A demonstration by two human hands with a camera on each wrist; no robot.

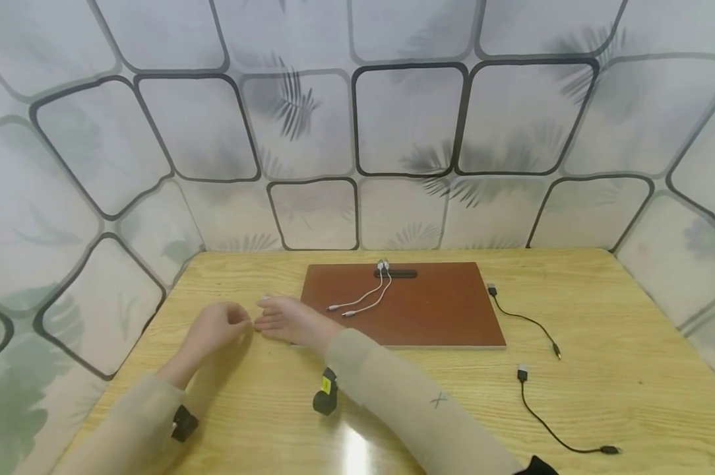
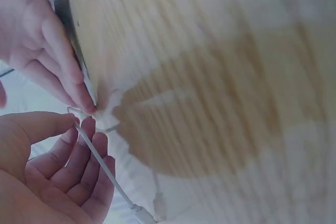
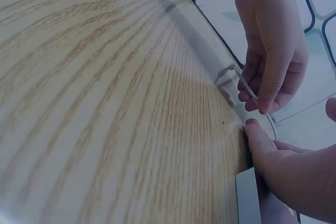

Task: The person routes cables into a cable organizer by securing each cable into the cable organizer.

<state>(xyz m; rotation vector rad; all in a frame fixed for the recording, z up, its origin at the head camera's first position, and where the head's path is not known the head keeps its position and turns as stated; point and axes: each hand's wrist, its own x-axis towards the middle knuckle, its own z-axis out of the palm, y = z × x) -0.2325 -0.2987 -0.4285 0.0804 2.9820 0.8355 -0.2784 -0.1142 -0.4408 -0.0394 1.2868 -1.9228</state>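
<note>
My left hand is over the left part of the table and pinches a thin white cable between thumb and fingers. One end of the cable, with a white plug, hangs below the pinch in the left wrist view. A loop of it runs toward my right hand. The right hand's fingers are mostly straight, their tips near the table and the cable, with its thumb apart. Two white cables lie side by side on the brown board, right of both hands.
A dark slot-like strip is at the board's back edge. Two short black USB cables lie on the wooden table to the right. A patterned curtain rises behind and along both sides.
</note>
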